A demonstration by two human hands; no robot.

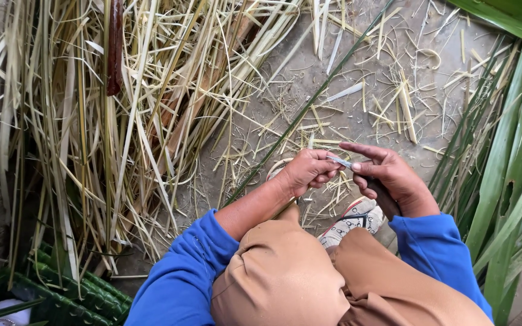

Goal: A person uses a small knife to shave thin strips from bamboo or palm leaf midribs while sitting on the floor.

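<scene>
Left hand (306,172) closed on a long green leaf rib (309,102) running far-right, held taut. Right hand (391,178) grips a small knife (341,161), blade laid against the rib for scraping. Pale strips (122,121) piled left.

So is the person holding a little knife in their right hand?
Yes, the right hand grips a small knife, its blade pointing toward the left hand.

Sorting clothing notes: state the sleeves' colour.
Blue sleeves, best seen in the head view.
</scene>
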